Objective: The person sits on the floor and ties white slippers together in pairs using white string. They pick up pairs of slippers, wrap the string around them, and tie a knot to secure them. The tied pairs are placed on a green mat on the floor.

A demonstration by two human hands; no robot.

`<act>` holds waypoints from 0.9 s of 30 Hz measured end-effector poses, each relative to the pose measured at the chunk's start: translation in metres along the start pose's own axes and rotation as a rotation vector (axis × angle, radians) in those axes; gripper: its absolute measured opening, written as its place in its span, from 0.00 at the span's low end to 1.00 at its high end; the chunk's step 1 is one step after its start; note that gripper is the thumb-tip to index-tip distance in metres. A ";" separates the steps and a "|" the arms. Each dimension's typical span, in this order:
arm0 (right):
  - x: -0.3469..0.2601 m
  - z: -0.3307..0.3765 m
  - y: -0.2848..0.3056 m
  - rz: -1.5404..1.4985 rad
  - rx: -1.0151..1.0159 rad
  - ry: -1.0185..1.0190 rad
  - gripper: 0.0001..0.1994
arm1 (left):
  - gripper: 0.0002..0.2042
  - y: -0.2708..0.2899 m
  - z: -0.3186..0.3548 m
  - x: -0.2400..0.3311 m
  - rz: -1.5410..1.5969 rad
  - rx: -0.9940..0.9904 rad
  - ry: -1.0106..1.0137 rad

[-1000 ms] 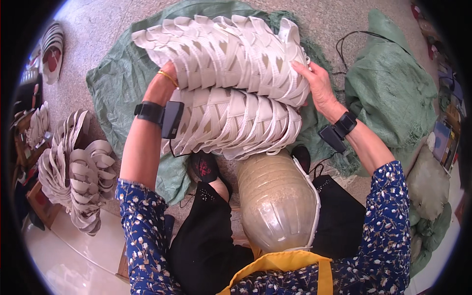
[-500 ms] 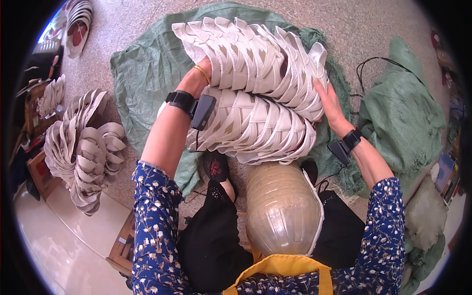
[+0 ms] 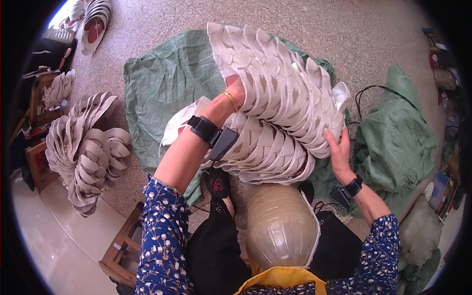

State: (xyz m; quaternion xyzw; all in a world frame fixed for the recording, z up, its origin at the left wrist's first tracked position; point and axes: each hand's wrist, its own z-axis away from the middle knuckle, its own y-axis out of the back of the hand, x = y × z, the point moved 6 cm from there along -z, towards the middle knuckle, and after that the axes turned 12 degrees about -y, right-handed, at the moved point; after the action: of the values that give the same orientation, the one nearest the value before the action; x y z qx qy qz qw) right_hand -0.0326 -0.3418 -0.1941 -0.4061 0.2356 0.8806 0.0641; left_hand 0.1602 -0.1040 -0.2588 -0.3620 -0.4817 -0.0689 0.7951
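— What lies under our work?
— A speckled floor [image 3: 167, 19], and on it a green woven sheet [image 3: 152, 81], creased and faintly shiny.
— And the stacks?
— We have the upper stack [image 3: 280, 86] above that sheet, its long axis slanting from far left to near right, the wide open end facing left. The lower stack [image 3: 260, 147] sits just on our side of it, its axis closer to crosswise, dipping toward us at the right.
— What can't we make out?
— Part of the lower stack, behind the upper stack and our left forearm [image 3: 189, 152]. Our left grip [image 3: 236, 92] reaches into the open end; its fingers are hidden, so we can't tell whether it is clenched. Our right grip [image 3: 340, 153] grasps the upper stack's other end, thumb against the near face.
— And the make of them?
— Off-white pieces nested in curved layers, mesh-textured, with crossing straps and diamond-shaped gaps. Smallest, we notice a gold-coloured bracelet [image 3: 230, 100], thin and smooth, beside the left grip.
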 end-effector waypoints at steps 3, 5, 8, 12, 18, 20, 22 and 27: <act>-0.014 0.005 -0.001 -0.005 -0.054 -0.018 0.36 | 0.15 0.000 0.004 0.013 0.035 0.008 0.017; -0.015 0.000 -0.005 0.006 -0.084 -0.007 0.36 | 0.14 0.002 0.004 0.016 0.061 0.005 -0.012; -0.007 -0.036 -0.026 0.025 -0.176 0.003 0.37 | 0.15 0.034 0.000 0.008 -0.188 -0.096 -0.043; 0.017 -0.090 -0.037 0.074 -0.230 -0.066 0.38 | 0.17 0.066 -0.006 -0.034 0.351 0.260 0.318; 0.016 -0.091 -0.027 0.555 -0.077 0.058 0.37 | 0.19 0.079 -0.006 -0.037 0.107 0.240 0.231; 0.009 -0.090 -0.024 0.619 -0.028 0.185 0.35 | 0.18 0.076 -0.010 -0.040 0.210 0.225 0.256; -0.012 -0.071 -0.049 0.547 -0.027 0.384 0.33 | 0.17 0.091 -0.006 -0.042 0.355 0.140 0.289; -0.012 -0.077 -0.048 0.533 -0.032 0.457 0.31 | 0.16 0.080 -0.009 -0.042 0.180 0.165 0.340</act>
State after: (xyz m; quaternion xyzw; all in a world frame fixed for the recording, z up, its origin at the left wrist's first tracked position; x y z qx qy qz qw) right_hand 0.0421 -0.3344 -0.2457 -0.5180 0.3280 0.7561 -0.2288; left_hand 0.1812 -0.0609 -0.3359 -0.3205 -0.3104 -0.0177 0.8948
